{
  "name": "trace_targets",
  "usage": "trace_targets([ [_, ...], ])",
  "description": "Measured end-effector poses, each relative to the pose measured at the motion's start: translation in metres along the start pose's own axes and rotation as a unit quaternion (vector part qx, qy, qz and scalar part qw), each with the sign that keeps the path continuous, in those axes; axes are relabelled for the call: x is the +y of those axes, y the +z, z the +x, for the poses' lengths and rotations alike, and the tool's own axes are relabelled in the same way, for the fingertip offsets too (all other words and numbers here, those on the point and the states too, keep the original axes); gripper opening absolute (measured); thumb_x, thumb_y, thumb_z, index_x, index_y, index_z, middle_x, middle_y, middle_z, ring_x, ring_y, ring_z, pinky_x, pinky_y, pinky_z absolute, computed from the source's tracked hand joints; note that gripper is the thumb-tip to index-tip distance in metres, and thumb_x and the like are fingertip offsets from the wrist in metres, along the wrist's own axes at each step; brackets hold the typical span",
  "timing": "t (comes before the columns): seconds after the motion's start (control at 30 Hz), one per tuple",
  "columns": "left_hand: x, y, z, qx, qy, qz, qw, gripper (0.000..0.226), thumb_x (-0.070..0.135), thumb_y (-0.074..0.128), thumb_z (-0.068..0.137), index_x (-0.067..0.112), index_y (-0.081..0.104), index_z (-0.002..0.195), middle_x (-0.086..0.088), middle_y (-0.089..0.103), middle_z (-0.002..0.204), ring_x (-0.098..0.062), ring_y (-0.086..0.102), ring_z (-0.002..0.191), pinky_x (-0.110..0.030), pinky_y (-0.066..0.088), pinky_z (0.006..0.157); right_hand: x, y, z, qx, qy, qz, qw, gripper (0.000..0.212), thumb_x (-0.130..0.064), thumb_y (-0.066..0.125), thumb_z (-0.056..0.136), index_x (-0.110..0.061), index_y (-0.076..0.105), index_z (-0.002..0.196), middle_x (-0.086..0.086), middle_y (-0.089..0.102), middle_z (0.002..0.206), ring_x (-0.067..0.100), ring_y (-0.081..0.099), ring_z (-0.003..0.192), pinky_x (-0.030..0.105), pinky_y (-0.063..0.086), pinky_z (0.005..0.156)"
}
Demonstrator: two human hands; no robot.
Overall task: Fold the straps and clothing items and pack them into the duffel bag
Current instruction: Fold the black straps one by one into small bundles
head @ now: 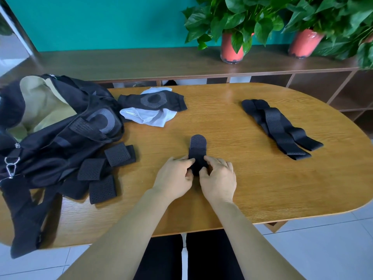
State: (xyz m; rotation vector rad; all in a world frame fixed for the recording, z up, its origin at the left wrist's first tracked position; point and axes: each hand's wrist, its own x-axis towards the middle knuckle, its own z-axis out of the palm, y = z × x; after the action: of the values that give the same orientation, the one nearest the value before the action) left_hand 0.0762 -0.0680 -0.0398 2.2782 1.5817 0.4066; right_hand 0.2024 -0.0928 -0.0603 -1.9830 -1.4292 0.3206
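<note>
A black perforated strap (198, 147) lies at the table's middle, its near end rolled between my hands. My left hand (175, 176) pinches that end from the left and my right hand (219, 177) pinches it from the right. Three folded black straps (104, 168) sit beside the open black duffel bag (60, 128) at the left, whose tan lining shows. A black sleeve (153, 101) lies over a white garment (150, 116) behind them. Unfolded long black straps (280, 128) lie at the right.
The wooden table (232, 188) has a rounded right end and a near edge close to my body. A low wooden shelf (141, 63) runs behind it, carrying two potted plants in red pots (231, 47). White tiled floor shows below.
</note>
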Motion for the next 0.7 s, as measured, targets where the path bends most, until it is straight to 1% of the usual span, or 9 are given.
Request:
trace_targets([
  [0.1, 0.001, -0.007, 0.003, -0.037, 0.01, 0.039, 0.999, 0.052, 0.027, 0.051, 0.09, 0.026, 0.044, 0.142, 0.009, 0.045, 0.144, -0.017, 0.036, 0.13, -0.031, 0.046, 0.091, 0.0, -0.004, 0.002, -0.02, -0.009, -0.003, 1.0, 0.041, -0.023, 0.057, 0.084, -0.021, 0.062, 0.124, -0.004, 0.061, 0.12, 0.017, 0.046, 0.111, 0.035, 0.045, 0.089],
  [0.17, -0.002, -0.01, 0.004, -0.051, 0.014, 0.059, 0.997, 0.054, 0.032, 0.055, 0.087, 0.027, 0.046, 0.14, 0.011, 0.042, 0.142, -0.015, 0.034, 0.128, -0.033, 0.048, 0.089, 0.004, -0.008, 0.001, -0.056, -0.039, -0.028, 0.997, 0.047, -0.027, 0.059, 0.081, -0.02, 0.059, 0.128, -0.005, 0.057, 0.122, 0.016, 0.043, 0.112, 0.034, 0.044, 0.091],
  [0.27, -0.006, -0.015, 0.0, -0.051, 0.05, 0.07, 0.995, 0.049, 0.031, 0.057, 0.087, 0.026, 0.053, 0.135, 0.013, 0.034, 0.149, -0.012, 0.031, 0.132, -0.035, 0.045, 0.097, 0.012, -0.019, -0.005, -0.085, -0.126, -0.071, 0.986, 0.053, -0.027, 0.061, 0.076, -0.016, 0.059, 0.128, -0.004, 0.051, 0.13, 0.019, 0.041, 0.117, 0.033, 0.04, 0.095],
  [0.37, -0.009, -0.018, -0.011, -0.078, 0.097, 0.075, 0.989, 0.048, 0.031, 0.057, 0.089, 0.024, 0.053, 0.136, 0.013, 0.036, 0.151, -0.009, 0.025, 0.14, -0.033, 0.033, 0.109, 0.019, -0.032, -0.013, -0.117, -0.201, -0.077, 0.97, 0.049, -0.023, 0.06, 0.075, -0.013, 0.062, 0.123, -0.003, 0.051, 0.139, 0.019, 0.04, 0.127, 0.038, 0.038, 0.101],
  [0.43, -0.008, -0.019, -0.023, -0.088, 0.118, 0.079, 0.986, 0.046, 0.034, 0.055, 0.09, 0.024, 0.053, 0.135, 0.01, 0.041, 0.148, -0.008, 0.03, 0.138, -0.033, 0.03, 0.112, 0.024, -0.041, -0.021, -0.153, -0.227, -0.078, 0.959, 0.048, -0.026, 0.057, 0.078, -0.015, 0.062, 0.124, -0.004, 0.051, 0.14, 0.018, 0.041, 0.13, 0.035, 0.033, 0.106],
  [0.5, -0.009, -0.019, -0.036, -0.084, 0.134, 0.069, 0.985, 0.044, 0.036, 0.052, 0.091, 0.024, 0.055, 0.133, 0.008, 0.047, 0.144, -0.009, 0.039, 0.134, -0.035, 0.034, 0.109, 0.03, -0.047, -0.03, -0.166, -0.244, -0.077, 0.953, 0.048, -0.03, 0.055, 0.08, -0.018, 0.061, 0.126, -0.005, 0.052, 0.139, 0.017, 0.044, 0.129, 0.033, 0.031, 0.104],
  [0.57, -0.009, -0.018, -0.047, -0.083, 0.125, 0.026, 0.988, 0.042, 0.039, 0.047, 0.093, 0.024, 0.057, 0.131, 0.007, 0.055, 0.137, -0.009, 0.047, 0.126, -0.034, 0.041, 0.102, 0.034, -0.05, -0.038, -0.164, -0.239, -0.055, 0.955, 0.043, -0.026, 0.06, 0.085, -0.02, 0.06, 0.127, -0.005, 0.055, 0.135, 0.015, 0.046, 0.126, 0.033, 0.033, 0.105],
  [0.63, -0.007, -0.014, -0.054, -0.07, 0.084, -0.047, 0.993, 0.043, 0.046, 0.039, 0.094, 0.025, 0.06, 0.125, 0.005, 0.063, 0.121, -0.01, 0.054, 0.112, -0.033, 0.046, 0.092, 0.032, -0.05, -0.043, -0.148, -0.182, 0.008, 0.972, 0.038, -0.021, 0.062, 0.088, -0.021, 0.061, 0.126, -0.001, 0.061, 0.126, 0.015, 0.051, 0.118, 0.033, 0.039, 0.102],
  [0.7, -0.001, -0.007, -0.054, -0.025, 0.035, -0.075, 0.996, 0.033, 0.046, 0.037, 0.096, 0.023, 0.06, 0.098, 0.001, 0.063, 0.092, -0.015, 0.056, 0.085, -0.035, 0.047, 0.074, 0.023, -0.048, -0.043, -0.123, -0.093, 0.054, 0.987, 0.03, -0.023, 0.061, 0.091, -0.021, 0.064, 0.12, 0.001, 0.064, 0.108, 0.018, 0.056, 0.104, 0.028, 0.043, 0.088],
])
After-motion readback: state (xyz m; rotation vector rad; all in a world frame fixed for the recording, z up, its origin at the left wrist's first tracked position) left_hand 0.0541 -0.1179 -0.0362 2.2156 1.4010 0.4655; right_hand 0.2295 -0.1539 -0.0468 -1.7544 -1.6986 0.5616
